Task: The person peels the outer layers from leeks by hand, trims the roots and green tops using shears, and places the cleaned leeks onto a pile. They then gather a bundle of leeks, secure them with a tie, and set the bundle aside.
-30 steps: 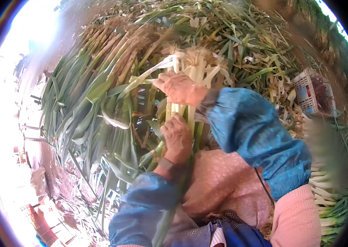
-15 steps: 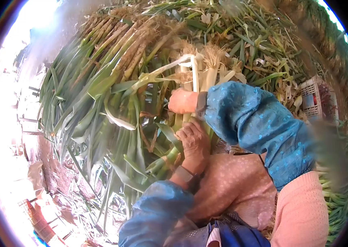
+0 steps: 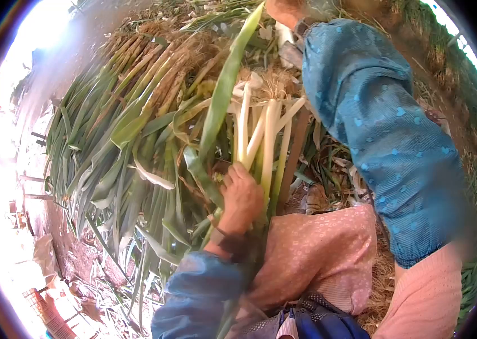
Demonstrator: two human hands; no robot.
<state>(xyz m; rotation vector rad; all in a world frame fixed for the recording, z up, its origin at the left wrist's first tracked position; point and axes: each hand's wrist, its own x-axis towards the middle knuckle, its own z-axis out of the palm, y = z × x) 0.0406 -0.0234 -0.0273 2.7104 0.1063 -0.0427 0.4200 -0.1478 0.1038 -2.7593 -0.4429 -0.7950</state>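
My left hand (image 3: 241,198) grips a bunch of green onions (image 3: 267,135) by their white stalks, held upright over my lap with the roots pointing away from me. My right hand (image 3: 282,8) is raised to the top edge of the view, partly cut off, its blue sleeve (image 3: 385,130) stretching across the right side. It pinches the end of a long green outer leaf (image 3: 224,90), which runs from the hand down to the bunch beside my left hand.
A large pile of green onions (image 3: 137,113) with earthy roots lies to the left and ahead. Peeled leaves and scraps (image 3: 334,164) litter the ground on the right. A pink apron (image 3: 317,254) covers my lap, with straw (image 3: 382,282) beside it.
My right hand has left the stalks and swung up and away, stripping a long green leaf off the bunch. The left hand keeps its grip lower on the stalks.
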